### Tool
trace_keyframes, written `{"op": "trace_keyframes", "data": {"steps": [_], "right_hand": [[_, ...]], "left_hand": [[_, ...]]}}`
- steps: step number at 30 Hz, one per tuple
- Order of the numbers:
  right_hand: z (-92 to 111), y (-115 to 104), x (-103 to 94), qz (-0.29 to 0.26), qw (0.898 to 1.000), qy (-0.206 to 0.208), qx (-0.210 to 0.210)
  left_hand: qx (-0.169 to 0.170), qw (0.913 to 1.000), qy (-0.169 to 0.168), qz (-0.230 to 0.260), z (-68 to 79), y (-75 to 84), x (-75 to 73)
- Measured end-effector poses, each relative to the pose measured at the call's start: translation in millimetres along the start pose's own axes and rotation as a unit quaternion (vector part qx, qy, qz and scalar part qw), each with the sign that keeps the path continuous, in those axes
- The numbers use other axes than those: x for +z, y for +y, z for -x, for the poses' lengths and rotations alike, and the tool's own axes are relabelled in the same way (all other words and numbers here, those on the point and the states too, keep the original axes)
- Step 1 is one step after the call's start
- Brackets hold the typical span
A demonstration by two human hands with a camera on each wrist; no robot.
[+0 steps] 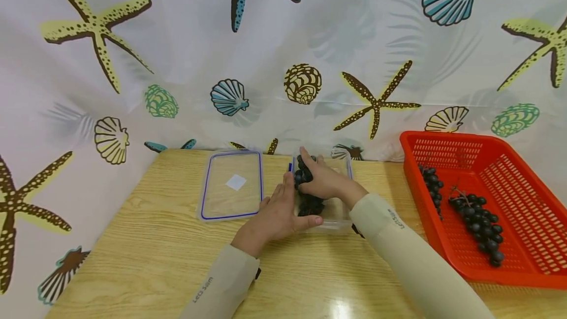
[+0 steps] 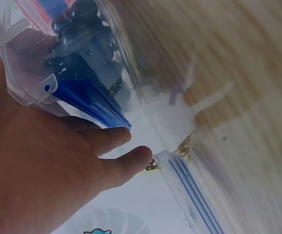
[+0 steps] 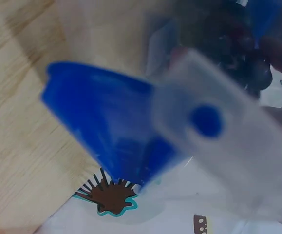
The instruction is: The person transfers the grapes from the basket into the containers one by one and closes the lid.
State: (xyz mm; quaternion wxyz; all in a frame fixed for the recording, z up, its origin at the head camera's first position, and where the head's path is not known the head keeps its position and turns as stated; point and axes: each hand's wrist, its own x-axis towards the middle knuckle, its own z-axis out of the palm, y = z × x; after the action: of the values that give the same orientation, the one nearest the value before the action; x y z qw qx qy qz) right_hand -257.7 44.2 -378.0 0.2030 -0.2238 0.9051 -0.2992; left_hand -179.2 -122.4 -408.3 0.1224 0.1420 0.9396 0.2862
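A clear plastic container (image 1: 341, 225) stands near the back of the table with dark grapes (image 1: 311, 206) along its left side. My right hand (image 1: 325, 179) reaches into it from the right, index finger straight and thumb apart, touching the grapes. Along the container's left wall lies my left hand (image 1: 275, 216), fingers extended, with its thumb across the front edge. In the left wrist view, those fingertips are right at a blue-lined hanging latch (image 2: 89, 100). Another blue-lined latch (image 3: 104, 117) hangs outward in the right wrist view, where the container wall partly hides my right fingers.
The container's clear lid (image 1: 219, 198), with a blue seal and a white label, lies flat left of the container. At the right stands a red plastic basket (image 1: 500, 275) holding a grape bunch (image 1: 483, 225) and another bunch (image 1: 431, 186). A patterned cloth (image 1: 266, 53) hangs behind the table.
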Motion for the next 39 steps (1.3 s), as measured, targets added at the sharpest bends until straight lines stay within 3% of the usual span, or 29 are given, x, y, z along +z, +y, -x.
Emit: {"op": "trace_keyframes", "data": {"steps": [11, 15, 18, 27, 34, 39], "right_hand": [[4, 3, -3.3, -0.010, 1.000, -0.001, 0.017], [6, 2, -4.6, -0.036, 0.998, -0.013, 0.059], [8, 1, -5.3, -0.061, 0.993, -0.029, 0.093], [11, 1, -7.2, -0.187, 0.976, -0.069, 0.093], [14, 3, -9.6, -0.215, 0.969, -0.068, 0.104], [15, 4, -7.1, -0.267, 0.952, -0.084, 0.123]], "left_hand": [[-0.003, 1.0000, 0.000, -0.008, 0.1, 1.9, 0.8], [-0.005, 1.0000, 0.000, -0.004, -0.5, 2.1, 0.9], [-0.008, 1.0000, -0.002, -0.002, -1.7, 1.9, 1.2], [-0.010, 1.0000, -0.001, 0.002, -2.0, 1.5, 1.9], [-0.007, 0.9999, -0.005, 0.005, -0.1, 3.0, 1.4], [-0.015, 0.9998, -0.006, 0.009, -0.1, 4.1, 1.7]]}}
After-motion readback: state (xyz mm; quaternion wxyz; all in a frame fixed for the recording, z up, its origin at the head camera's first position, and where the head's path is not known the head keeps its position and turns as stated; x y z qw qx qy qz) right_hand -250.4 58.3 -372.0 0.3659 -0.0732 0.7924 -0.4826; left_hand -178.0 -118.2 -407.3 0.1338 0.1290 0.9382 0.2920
